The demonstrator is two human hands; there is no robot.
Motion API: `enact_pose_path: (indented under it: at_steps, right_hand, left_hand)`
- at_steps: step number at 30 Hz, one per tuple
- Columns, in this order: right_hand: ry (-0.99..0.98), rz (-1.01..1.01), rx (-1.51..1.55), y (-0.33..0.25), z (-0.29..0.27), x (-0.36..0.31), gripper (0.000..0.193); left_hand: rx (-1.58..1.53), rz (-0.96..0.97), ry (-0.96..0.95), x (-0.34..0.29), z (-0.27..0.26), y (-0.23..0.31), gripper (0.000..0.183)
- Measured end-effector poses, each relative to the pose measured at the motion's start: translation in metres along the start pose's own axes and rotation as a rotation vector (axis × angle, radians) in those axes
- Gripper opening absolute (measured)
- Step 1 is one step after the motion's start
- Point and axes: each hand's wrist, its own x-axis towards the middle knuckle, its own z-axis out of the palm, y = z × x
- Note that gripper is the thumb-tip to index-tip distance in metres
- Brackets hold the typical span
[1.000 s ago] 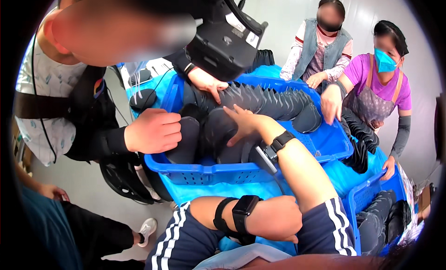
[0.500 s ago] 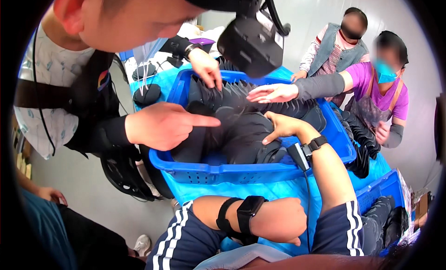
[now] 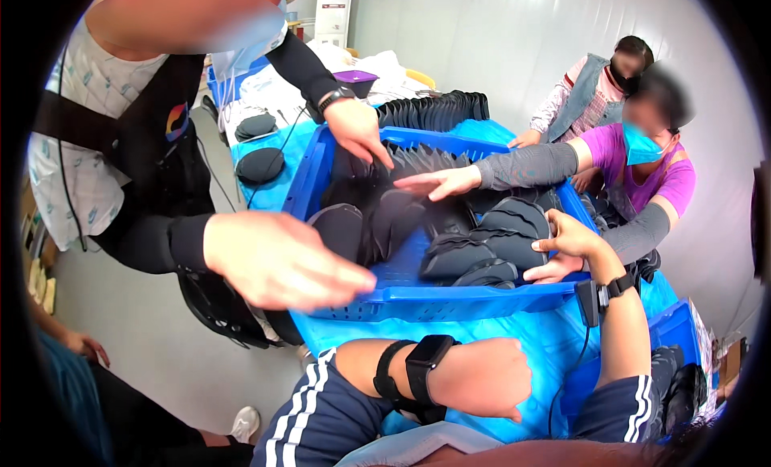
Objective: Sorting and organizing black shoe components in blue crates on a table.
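My right hand (image 3: 572,236) reaches into the blue crate (image 3: 426,294). Its fingers and thumb close round the right end of a stack of black curved pads (image 3: 506,234), tilted along the crate's right part. A co-worker's hand (image 3: 554,268) touches the same end, just below mine. My left hand (image 3: 482,379) is curled with its knuckles up, in front of the crate; nothing shows in it, though its fingertips are partly hidden. More black pads (image 3: 337,226) stand in the left part of the crate, with a bare blue patch of floor between.
At left, another person's blurred hand (image 3: 281,258) hovers over the crate's near left corner; their other hand reaches in from behind. The purple-shirted co-worker's other hand (image 3: 442,182) is over the crate. Rows of black pads (image 3: 434,110) lie behind; another blue crate (image 3: 675,326) stands right.
My right hand and the stack have moved right, baring the crate floor. The purple-shirted co-worker's second hand has come in beside mine. The person at left has leaned back.
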Motion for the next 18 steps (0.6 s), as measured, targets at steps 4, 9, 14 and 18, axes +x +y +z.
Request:
enact_pose_path:
  at_steps: [4, 9, 14, 18]
  right_hand:
    - [0.065, 0.046, -0.15, -0.003, 0.002, -0.004, 0.063]
    - [0.264, 0.036, -0.506, -0.03, 0.016, -0.023, 0.074]
    - [0.481, -0.656, -0.703, -0.084, 0.053, -0.032, 0.043]
    - [0.228, -0.763, -0.396, -0.121, 0.085, -0.041, 0.027]
  left_hand:
    - [-0.016, 0.019, -0.001, -0.002, -0.005, -0.005, 0.034]
    - [-0.04, 0.049, 0.171, -0.003, 0.004, -0.007, 0.035]
    - [-0.055, 0.071, 0.156, 0.0, 0.008, -0.007, 0.034]
    - [-0.055, 0.086, 0.142, -0.001, -0.001, -0.006, 0.033]
